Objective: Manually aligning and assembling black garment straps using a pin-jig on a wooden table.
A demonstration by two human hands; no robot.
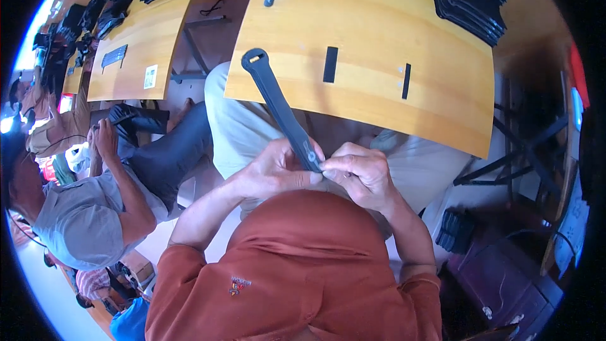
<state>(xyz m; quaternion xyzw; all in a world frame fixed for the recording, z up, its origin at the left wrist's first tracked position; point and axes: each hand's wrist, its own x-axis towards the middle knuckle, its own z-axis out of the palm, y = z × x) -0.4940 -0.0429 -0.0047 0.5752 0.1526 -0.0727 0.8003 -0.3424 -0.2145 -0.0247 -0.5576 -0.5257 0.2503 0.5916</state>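
Rust-red shirt cloth fills the part of my view nearest the lens, and beyond it the wearer's two hands meet over the lap. I see the left hand clamped on the lower end of a long dark strap, thumb on top and fingers underneath. The right hand has thumb and forefinger pinched together on that same end, at its right edge. From there the strap slants up and left, its rounded, slotted head above the near edge of the wooden tabletop. I judge it light and fairly stiff, since it stands out straight from one end, yet bendable and unlikely to break. Its faces look smooth, so they may slide a little; I would take hold flat across the width near the plain end, leaving the slot free. Two short black strips lie on the tabletop, well apart.
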